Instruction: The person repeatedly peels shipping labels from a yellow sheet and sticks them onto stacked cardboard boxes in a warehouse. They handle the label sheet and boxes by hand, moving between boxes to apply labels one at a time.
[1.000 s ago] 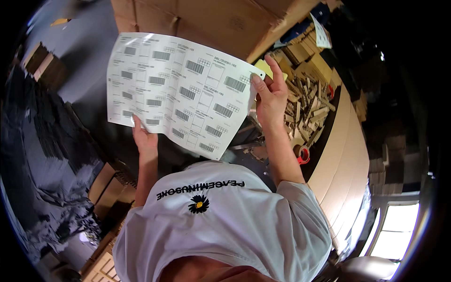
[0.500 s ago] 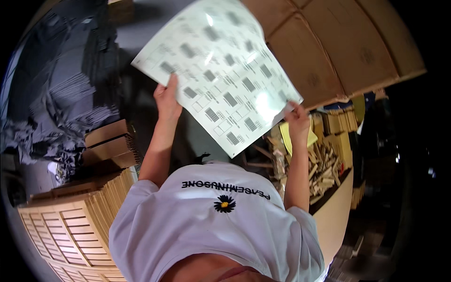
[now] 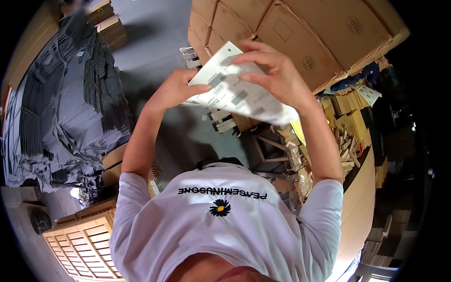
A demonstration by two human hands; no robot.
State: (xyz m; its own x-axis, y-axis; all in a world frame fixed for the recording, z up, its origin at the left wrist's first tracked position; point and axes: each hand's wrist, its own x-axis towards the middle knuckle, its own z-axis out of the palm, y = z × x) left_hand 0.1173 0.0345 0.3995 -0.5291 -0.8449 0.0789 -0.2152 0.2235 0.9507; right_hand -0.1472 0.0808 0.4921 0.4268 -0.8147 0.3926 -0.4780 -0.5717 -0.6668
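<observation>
My left hand (image 3: 174, 90) grips a white sheet of printed labels (image 3: 230, 96) by its left edge, with the thumb on top. The sheet is bent over, so only part of its printed face shows. Dark blocks and small grids are printed on it. My right hand (image 3: 281, 74) is over the sheet's upper right part. Its thumb and forefinger rest on or just above the printed face, with their tips apart and nothing visible between them.
Large brown cartons (image 3: 300, 35) are stacked ahead on the right. Bundles of flat grey sheets (image 3: 77, 108) stand at the left. A bin of wood scraps (image 3: 345, 145) is by my right arm. Slatted wooden panels (image 3: 84, 244) lie at lower left.
The sheet has gone from spread wide to bent over and lower. My right hand has left its right edge and moved up and left over it. My left hand still grips it.
</observation>
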